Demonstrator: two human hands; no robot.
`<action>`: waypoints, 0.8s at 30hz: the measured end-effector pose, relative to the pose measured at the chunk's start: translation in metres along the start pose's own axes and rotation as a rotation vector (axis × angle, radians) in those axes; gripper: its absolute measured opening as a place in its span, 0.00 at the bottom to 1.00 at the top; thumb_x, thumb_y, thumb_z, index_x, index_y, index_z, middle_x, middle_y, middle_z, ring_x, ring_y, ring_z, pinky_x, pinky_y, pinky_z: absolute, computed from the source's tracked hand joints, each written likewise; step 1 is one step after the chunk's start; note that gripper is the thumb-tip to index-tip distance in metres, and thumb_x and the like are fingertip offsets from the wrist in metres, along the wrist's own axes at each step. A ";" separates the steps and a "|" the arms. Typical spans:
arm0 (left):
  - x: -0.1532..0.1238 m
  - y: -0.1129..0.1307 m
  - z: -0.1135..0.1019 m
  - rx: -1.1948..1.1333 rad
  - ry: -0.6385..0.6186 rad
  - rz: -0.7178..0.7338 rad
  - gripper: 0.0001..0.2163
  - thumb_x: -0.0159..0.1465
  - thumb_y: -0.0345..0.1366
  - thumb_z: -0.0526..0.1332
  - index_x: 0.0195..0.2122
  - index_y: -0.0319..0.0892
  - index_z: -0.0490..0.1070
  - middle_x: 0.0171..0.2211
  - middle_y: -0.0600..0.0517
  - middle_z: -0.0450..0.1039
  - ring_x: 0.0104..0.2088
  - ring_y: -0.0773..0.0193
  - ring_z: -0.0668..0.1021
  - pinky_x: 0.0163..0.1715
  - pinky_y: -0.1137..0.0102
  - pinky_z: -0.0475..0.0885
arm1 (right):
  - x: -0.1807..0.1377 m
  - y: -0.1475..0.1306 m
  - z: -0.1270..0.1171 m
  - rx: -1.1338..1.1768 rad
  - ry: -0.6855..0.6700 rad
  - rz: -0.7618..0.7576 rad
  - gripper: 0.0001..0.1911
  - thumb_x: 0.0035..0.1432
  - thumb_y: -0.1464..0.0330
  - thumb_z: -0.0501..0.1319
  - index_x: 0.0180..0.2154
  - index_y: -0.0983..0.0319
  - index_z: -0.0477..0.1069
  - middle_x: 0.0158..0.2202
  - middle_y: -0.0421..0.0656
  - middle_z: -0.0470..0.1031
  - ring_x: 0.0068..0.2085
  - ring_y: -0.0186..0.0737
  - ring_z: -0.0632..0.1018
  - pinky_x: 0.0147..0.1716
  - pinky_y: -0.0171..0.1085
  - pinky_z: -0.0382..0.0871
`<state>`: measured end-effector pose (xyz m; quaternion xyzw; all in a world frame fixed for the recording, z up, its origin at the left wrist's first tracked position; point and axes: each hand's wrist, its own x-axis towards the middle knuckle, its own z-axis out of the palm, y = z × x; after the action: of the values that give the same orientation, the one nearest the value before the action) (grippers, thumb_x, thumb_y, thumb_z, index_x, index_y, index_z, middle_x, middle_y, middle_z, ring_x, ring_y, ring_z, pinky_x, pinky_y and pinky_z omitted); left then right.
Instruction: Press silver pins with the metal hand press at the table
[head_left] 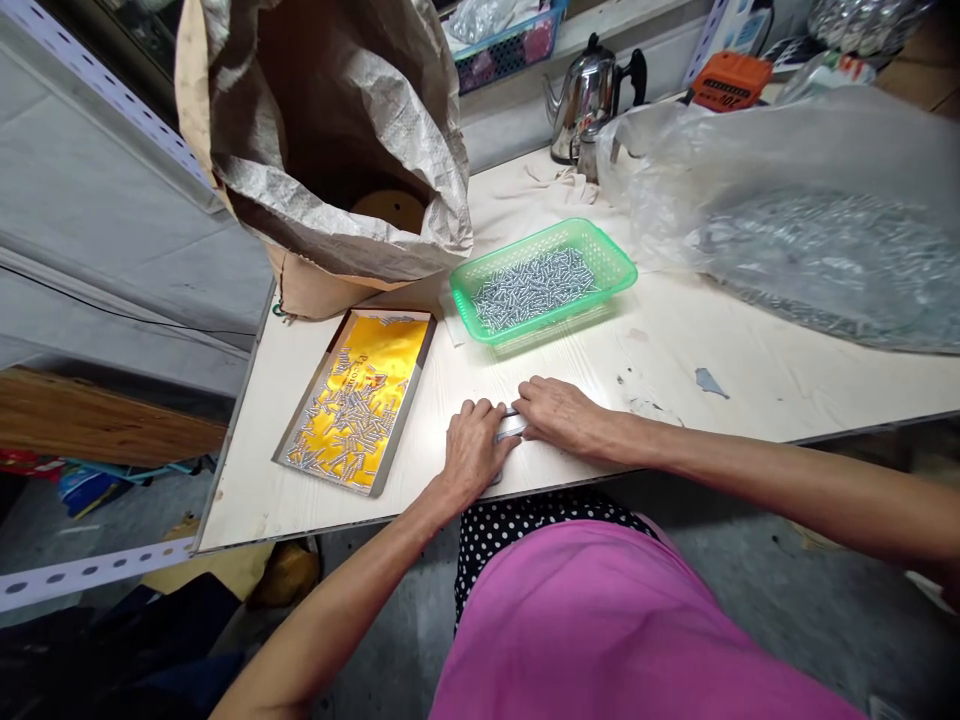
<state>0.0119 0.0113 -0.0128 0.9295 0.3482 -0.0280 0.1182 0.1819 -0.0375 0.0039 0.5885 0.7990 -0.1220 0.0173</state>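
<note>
Near the table's front edge, my left hand [474, 446] and my right hand [561, 415] meet over a small flat silver-grey metal piece [511, 425]. Curled fingers of both hands grip it from either side, and they cover most of it, so its full shape is hidden. To the left lies a shallow tray [406, 422] with a yellow lining and many small metal pins [352, 415] scattered on it. Beyond my hands sits a green plastic basket [491, 338] with a layer of similar small metal pins [536, 285] inside.
A large open woven sack [330, 240] stands at the back left. On the right a clear plastic bag [787, 220] holds a heap of metal pieces. Behind are a steel kettle [589, 95] and an orange box [729, 80]. A torn grey scrap [709, 382] lies on the table [780, 400].
</note>
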 end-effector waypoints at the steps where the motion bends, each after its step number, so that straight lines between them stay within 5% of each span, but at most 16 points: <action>1: 0.001 0.000 0.001 -0.003 0.007 -0.011 0.15 0.63 0.43 0.63 0.49 0.44 0.71 0.42 0.49 0.71 0.45 0.55 0.70 0.41 0.64 0.67 | 0.002 0.001 0.002 0.005 -0.007 0.002 0.06 0.62 0.70 0.61 0.39 0.67 0.74 0.39 0.51 0.74 0.43 0.46 0.72 0.39 0.40 0.63; 8: 0.007 -0.001 0.000 0.037 0.044 -0.038 0.12 0.65 0.45 0.61 0.45 0.45 0.74 0.40 0.50 0.73 0.44 0.56 0.71 0.39 0.65 0.68 | 0.007 0.005 0.011 0.013 0.018 0.017 0.08 0.65 0.71 0.57 0.38 0.66 0.73 0.39 0.50 0.74 0.41 0.44 0.72 0.37 0.39 0.62; 14: -0.015 0.010 0.016 0.018 0.231 0.008 0.20 0.65 0.41 0.61 0.57 0.40 0.65 0.58 0.43 0.67 0.58 0.49 0.67 0.56 0.56 0.67 | 0.005 0.026 0.008 0.052 0.113 -0.078 0.26 0.59 0.57 0.65 0.51 0.69 0.68 0.48 0.54 0.71 0.46 0.50 0.70 0.41 0.41 0.63; 18: -0.040 0.029 0.038 -0.055 0.256 0.151 0.22 0.67 0.40 0.59 0.59 0.38 0.62 0.62 0.42 0.63 0.65 0.46 0.60 0.62 0.50 0.60 | 0.013 0.040 0.016 0.049 0.176 -0.055 0.12 0.67 0.65 0.56 0.44 0.65 0.72 0.42 0.50 0.74 0.43 0.45 0.71 0.40 0.39 0.60; 24: -0.049 0.040 0.045 -0.207 0.262 0.146 0.23 0.67 0.46 0.57 0.59 0.38 0.62 0.59 0.40 0.66 0.64 0.48 0.63 0.64 0.47 0.55 | 0.040 0.042 0.011 -0.043 0.233 0.039 0.12 0.66 0.71 0.54 0.35 0.67 0.74 0.37 0.50 0.74 0.40 0.45 0.70 0.38 0.41 0.56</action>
<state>0.0028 -0.0601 -0.0414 0.9310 0.2930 0.1378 0.1685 0.2079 0.0091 -0.0208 0.6135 0.7866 -0.0354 -0.0605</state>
